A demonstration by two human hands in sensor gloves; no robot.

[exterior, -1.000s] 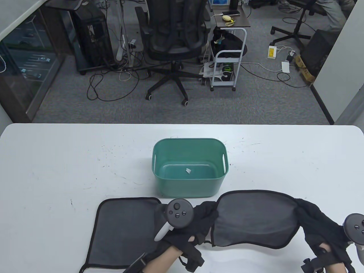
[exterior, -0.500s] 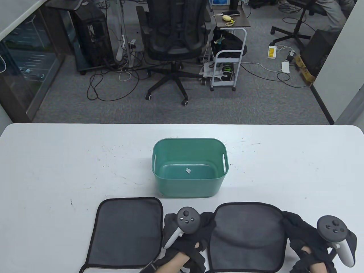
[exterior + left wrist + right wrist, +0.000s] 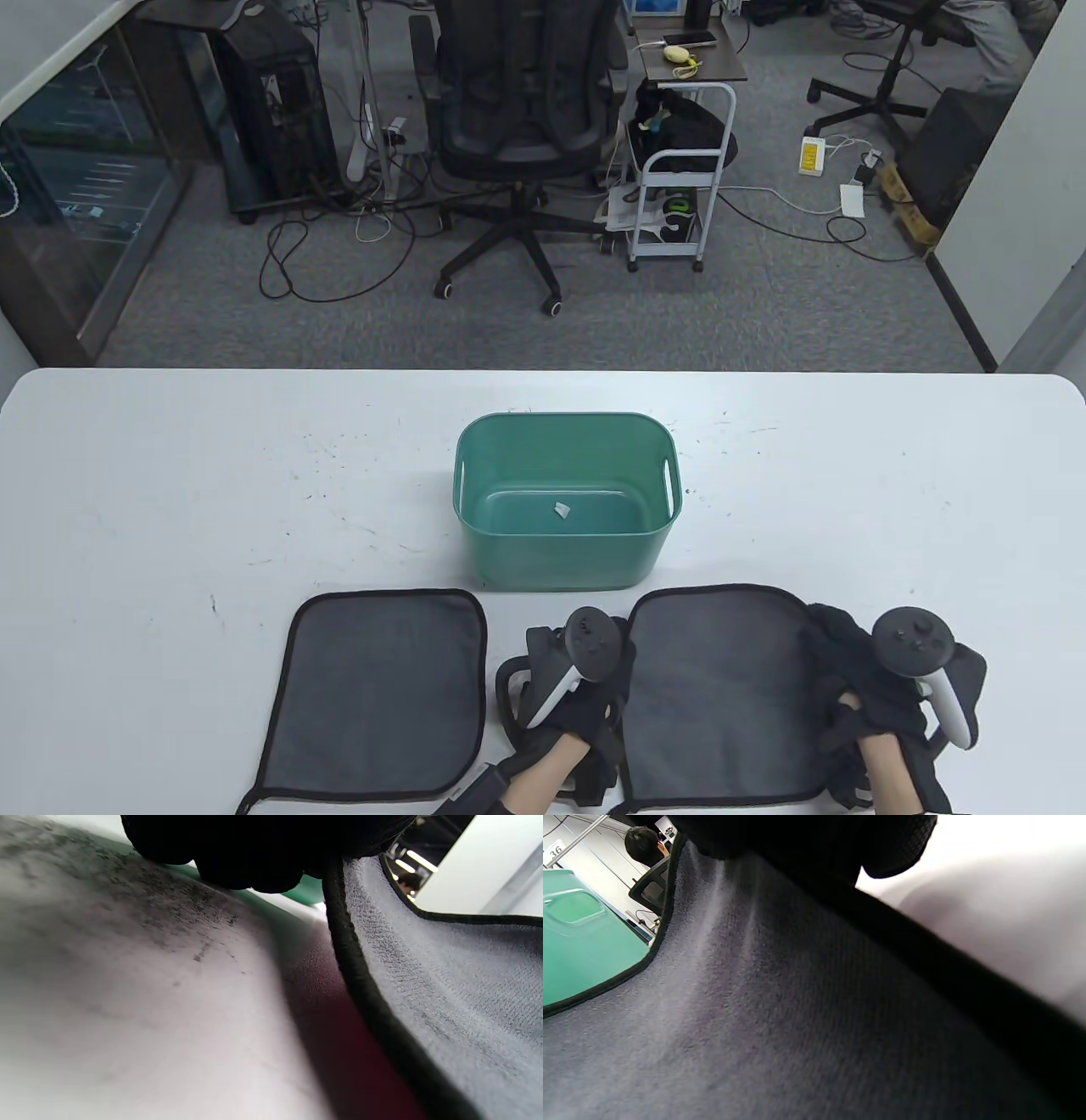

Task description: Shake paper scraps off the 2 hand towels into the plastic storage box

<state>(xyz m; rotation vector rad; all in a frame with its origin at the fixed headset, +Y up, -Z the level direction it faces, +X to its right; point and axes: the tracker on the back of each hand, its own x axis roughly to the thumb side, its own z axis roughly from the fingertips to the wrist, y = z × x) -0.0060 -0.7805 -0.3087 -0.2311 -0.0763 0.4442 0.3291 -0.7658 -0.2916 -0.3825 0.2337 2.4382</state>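
The green plastic storage box stands mid-table with one white paper scrap on its floor. Two grey hand towels with black borders lie flat in front of it: the left towel untouched, the right towel between my hands. My left hand sits at that towel's left edge; in the left wrist view its curled fingers pinch the border of the right towel. At the opposite edge, my right hand grips the right towel in its glove. No scraps show on either towel.
The white table stretches wide on both sides of the box. An office chair and a small white cart stand on the carpet beyond the table's far edge.
The right towel, held up and stretched between both hands a second ago, has come down flat on the table. Both hands moved closer together with it.
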